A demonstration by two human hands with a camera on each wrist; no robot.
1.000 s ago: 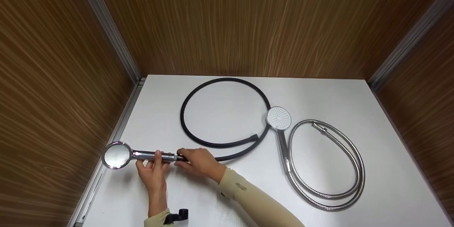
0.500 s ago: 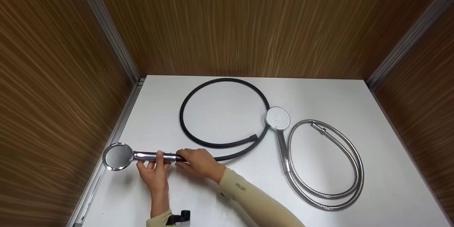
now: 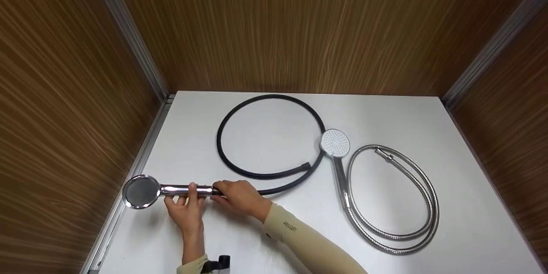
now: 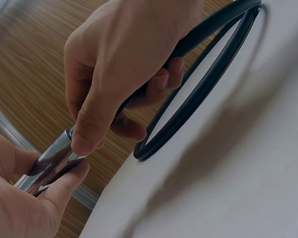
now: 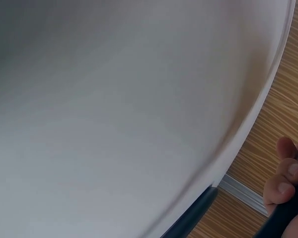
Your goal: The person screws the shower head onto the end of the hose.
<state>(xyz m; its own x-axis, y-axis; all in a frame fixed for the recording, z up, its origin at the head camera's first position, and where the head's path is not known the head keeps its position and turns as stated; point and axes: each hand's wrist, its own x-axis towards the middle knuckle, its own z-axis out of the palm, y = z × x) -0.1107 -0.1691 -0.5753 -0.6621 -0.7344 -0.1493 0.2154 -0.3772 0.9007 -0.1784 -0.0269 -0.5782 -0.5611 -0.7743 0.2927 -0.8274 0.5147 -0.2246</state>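
Observation:
My left hand grips the handle of a chrome shower head, thumb across the top. Its round face points up at the left side of the table. At the handle's open end, my right hand pinches the end of a black shower hose against it. In the left wrist view, the right thumb and fingers wrap the joint, which they hide. The rest of the hose loops across the table, its other end lying loose inside the loop.
A second shower head with a white face lies on the black hose at mid table. Right of it, a coiled silver metal hose rests on the white table. Wood-patterned walls stand around the back and sides.
The chrome shower head has turned slightly, its face darkening and dipping a little. The gap between handle and hose end no longer shows. Both hands stay nearly in place.

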